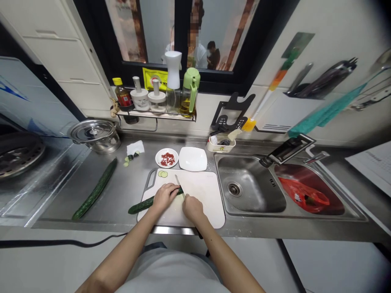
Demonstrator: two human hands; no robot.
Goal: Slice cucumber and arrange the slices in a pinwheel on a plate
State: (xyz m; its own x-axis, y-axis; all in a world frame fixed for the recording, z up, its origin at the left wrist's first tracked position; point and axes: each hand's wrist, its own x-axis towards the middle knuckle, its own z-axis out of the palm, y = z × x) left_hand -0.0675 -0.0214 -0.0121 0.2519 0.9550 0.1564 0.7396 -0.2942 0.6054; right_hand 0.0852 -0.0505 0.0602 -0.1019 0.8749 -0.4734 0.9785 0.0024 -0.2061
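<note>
A dark green cucumber [141,206] lies slantwise over the white cutting board [207,195]. My left hand [165,198] is closed over it close to its cut end. In my right hand [193,208] is a knife [179,183], its blade upright against that end of the cucumber; the handle is mostly hidden by my fingers. Thin cucumber slices [163,174] rest at the board's upper left corner. Just behind the board stand a plate of chopped red pieces [168,159] and a white square plate [192,159].
Another cucumber [95,189] lies on the steel counter at left, near a lidded pot [97,135] and some cucumber scraps [130,158]. To the right is a double sink [253,185] with a red plastic bag [305,197]. Bottles and jars line a rack [159,113] below the window.
</note>
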